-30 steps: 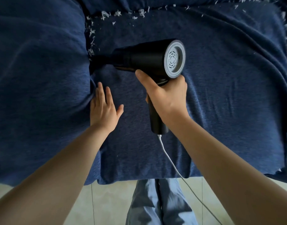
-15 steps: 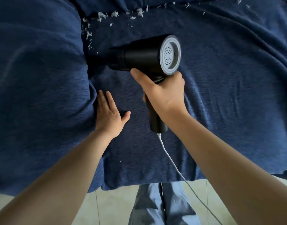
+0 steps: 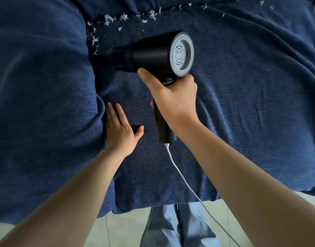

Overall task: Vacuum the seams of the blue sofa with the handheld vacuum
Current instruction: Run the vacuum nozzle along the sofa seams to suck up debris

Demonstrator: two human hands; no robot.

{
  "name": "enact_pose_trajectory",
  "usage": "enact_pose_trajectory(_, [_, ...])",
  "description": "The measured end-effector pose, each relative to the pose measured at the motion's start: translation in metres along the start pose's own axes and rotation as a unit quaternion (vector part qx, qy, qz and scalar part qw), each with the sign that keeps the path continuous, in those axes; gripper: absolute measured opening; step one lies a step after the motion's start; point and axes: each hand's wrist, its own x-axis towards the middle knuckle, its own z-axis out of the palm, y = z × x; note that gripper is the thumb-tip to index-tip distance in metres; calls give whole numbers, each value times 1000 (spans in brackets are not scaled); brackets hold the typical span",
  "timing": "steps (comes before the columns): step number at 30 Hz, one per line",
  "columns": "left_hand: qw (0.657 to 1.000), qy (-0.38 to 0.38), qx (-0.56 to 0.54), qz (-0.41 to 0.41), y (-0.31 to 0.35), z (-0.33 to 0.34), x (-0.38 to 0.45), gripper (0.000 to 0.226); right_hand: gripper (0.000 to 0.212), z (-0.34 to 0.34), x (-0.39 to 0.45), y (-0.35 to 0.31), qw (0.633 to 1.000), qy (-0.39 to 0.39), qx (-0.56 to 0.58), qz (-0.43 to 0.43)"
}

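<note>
Right hand (image 3: 172, 102): fingers clenched round the grip of the handheld vacuum (image 3: 153, 54), nozzle aimed into the seam (image 3: 98, 72) between seat and side cushion of the blue sofa (image 3: 251, 104). Left hand (image 3: 120, 130): fingers released and flat, pressing the seat just beside the seam, apparently to spread it for the nozzle. White debris (image 3: 108, 19) lies beyond the fingertips along the uncleaned seam. A white cord (image 3: 181, 172) trails from the grip.

text: none legible | labels: none | brands: none | numbers: none
</note>
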Motion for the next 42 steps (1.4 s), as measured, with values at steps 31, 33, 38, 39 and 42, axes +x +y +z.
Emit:
enact_pose_trajectory(31, [996,5,-80,-47,20,-32,82,105,32,34,50,-14,999,13,-16,-29])
enact_pose_trajectory(33, [995,6,-82,-53,21,-31,82,104,31,40,53,-14,999,28,-8,-27])
enact_pose_trajectory(38, [995,15,-86,-56,22,-31,81,99,28,44,49,-10,998,43,-12,-46])
enact_pose_trajectory(39, [995,15,-86,-55,22,-30,81,100,27,43,48,-9,998,44,-18,-51])
enact_pose_trajectory(42, [995,15,-79,-56,21,-29,83,107,29,40,54,-9,998,51,-19,-42])
